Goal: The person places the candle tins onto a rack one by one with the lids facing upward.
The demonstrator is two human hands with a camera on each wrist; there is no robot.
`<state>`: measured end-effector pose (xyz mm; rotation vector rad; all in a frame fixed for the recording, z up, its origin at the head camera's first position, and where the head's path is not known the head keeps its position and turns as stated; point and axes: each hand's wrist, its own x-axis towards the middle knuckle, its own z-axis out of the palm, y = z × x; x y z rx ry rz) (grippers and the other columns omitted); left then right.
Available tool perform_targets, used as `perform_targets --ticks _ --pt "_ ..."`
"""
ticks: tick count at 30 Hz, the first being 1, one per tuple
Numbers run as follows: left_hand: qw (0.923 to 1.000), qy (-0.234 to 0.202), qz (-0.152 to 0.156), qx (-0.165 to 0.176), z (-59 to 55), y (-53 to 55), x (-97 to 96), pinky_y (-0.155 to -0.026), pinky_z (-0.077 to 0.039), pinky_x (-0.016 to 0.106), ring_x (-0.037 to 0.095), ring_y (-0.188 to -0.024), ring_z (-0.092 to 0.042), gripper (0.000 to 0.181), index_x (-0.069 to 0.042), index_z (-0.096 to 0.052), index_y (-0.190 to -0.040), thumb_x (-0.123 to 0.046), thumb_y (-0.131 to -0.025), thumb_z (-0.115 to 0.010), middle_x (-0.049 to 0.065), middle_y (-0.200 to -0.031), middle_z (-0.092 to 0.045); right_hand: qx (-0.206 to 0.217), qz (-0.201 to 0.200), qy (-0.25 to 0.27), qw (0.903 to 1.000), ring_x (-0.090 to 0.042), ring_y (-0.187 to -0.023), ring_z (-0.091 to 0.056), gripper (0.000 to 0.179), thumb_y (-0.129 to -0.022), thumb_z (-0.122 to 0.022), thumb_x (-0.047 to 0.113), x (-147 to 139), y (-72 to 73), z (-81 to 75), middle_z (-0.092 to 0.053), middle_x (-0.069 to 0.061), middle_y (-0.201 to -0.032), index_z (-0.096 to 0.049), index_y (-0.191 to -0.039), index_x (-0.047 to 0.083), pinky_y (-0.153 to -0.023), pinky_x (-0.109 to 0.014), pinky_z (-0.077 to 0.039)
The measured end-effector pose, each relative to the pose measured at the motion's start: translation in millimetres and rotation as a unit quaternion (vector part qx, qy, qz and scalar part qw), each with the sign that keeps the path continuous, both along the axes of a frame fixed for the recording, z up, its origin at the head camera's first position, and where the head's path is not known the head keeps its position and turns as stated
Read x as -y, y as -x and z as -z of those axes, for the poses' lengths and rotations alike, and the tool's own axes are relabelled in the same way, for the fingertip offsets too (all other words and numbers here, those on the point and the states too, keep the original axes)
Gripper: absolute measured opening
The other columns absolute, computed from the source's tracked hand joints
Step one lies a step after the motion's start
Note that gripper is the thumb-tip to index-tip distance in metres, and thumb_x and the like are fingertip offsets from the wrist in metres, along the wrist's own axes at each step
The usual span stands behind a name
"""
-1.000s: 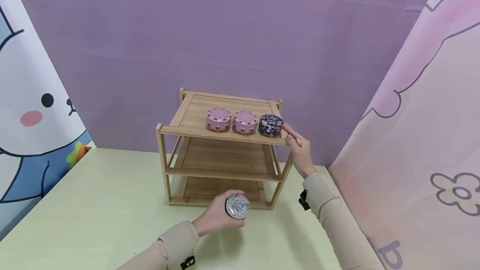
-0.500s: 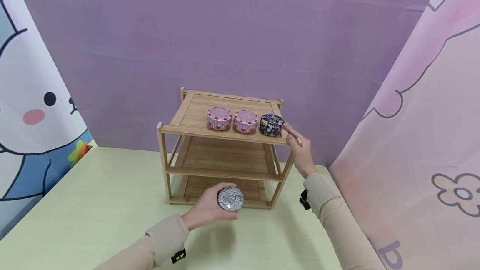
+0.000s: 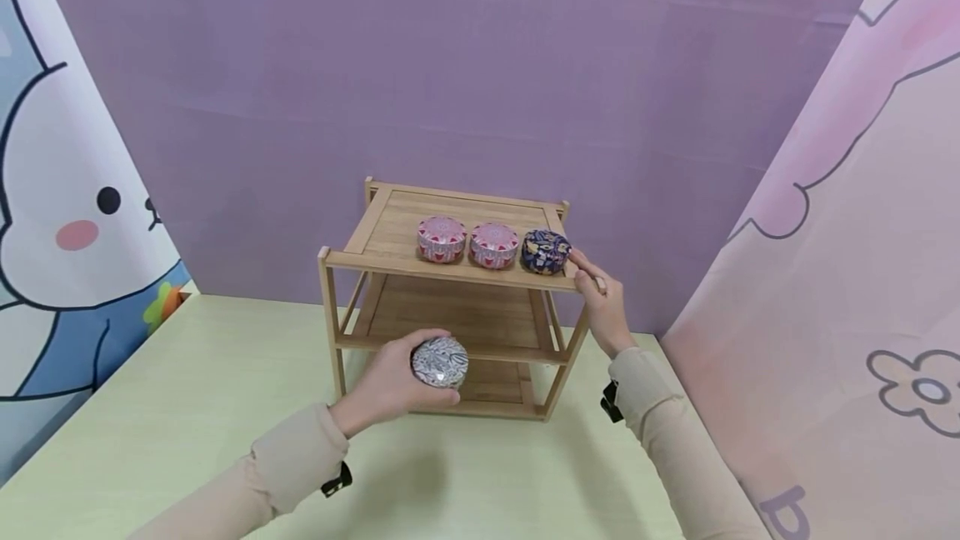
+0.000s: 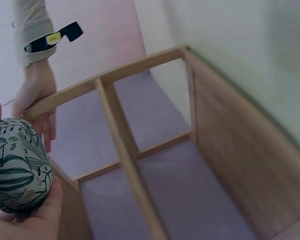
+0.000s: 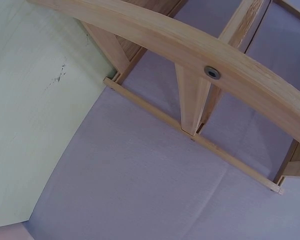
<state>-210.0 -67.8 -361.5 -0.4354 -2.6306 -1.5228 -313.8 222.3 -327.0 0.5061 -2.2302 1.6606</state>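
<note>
My left hand (image 3: 390,382) grips a small round tin (image 3: 440,362) with a dark leaf pattern on white, in front of the wooden shelf rack (image 3: 457,315) at about its middle level. In the left wrist view the patterned tin (image 4: 19,167) sits between thumb and fingers, apart from the rack. My right hand (image 3: 606,307) holds the rack's top front right corner, its fingertips close beside a dark blue floral tin (image 3: 546,252). Left of that tin, two pink patterned tins (image 3: 442,240) (image 3: 494,246) stand in a row along the top shelf's front edge.
The three-tier rack stands on a pale green table (image 3: 247,373), near a purple backdrop (image 3: 480,90). Printed panels (image 3: 97,273) rise at left and right. In the right wrist view the rack's side frame (image 5: 165,37) fills the upper part.
My left hand has risen and moved left with the patterned tin, from the bottom shelf's level to about the middle shelf's. The right hand and the tins on top stay put.
</note>
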Motion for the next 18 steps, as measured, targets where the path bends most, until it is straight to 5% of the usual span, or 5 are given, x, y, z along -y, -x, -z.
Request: perform_targets --ticks 18 --pt "0.9990 0.027 0.003 -0.034 -57.0 2.4 34.7 -0.079 -0.052 0.035 0.023 -0.096 -0.058 0.072 -0.016 -0.050 -0.126 -0.028 -0.062 -0.082 0.009 -0.112 -0.059 0.002 0.002 -0.003 1.0000 -0.013 -0.135 -0.029 0.041 -0.095 -0.043 0.027 -0.2 -0.8 -0.2 -0.040 -0.001 -0.142 -0.046 -0.133 0.011 -0.112 -0.035 -0.025"
